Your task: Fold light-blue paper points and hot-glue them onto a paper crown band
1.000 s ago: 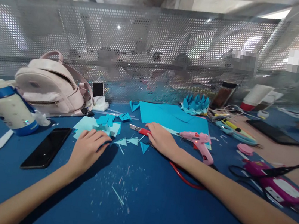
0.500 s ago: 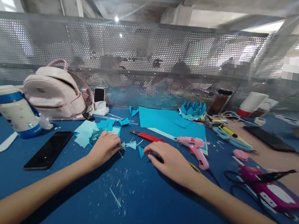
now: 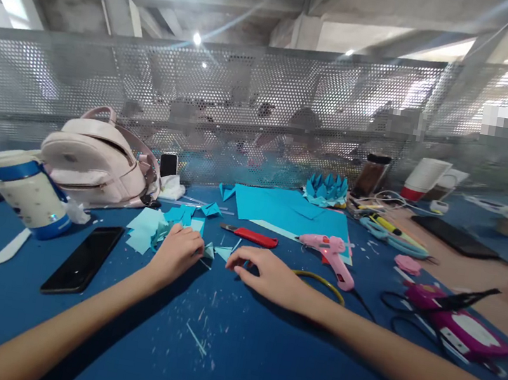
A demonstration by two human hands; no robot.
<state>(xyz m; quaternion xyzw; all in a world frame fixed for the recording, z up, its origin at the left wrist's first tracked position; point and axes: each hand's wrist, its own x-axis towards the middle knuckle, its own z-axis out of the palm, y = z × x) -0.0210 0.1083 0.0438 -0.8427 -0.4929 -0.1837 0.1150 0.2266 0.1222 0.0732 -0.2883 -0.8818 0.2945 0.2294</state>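
My left hand [image 3: 178,249] is closed at the edge of a pile of pale blue paper pieces [image 3: 146,229], fingertips pinched on a small folded paper piece [image 3: 209,251]. To its right, my right hand [image 3: 267,274] hovers low over the mat with fingers curved and a gap between thumb and forefinger; nothing shows in that gap. Between the hands lie pale paper scraps [image 3: 223,252]. A red utility knife [image 3: 256,237] rests just beyond my right hand. Behind it are a large blue paper sheet [image 3: 271,204] and a blue folded-paper flower [image 3: 326,190].
On the right are a pink glue gun [image 3: 328,253], a yellow ring [image 3: 324,281] and a magenta power strip [image 3: 459,325]. A black phone [image 3: 83,259], a bottle [image 3: 25,192] and a pale backpack [image 3: 95,158] stand or lie left. A perforated metal screen [image 3: 251,87] closes the back.
My right hand has moved left, towards the left hand, and now covers where a small blue triangle lay. More of the yellow ring shows. The left hand has barely moved.
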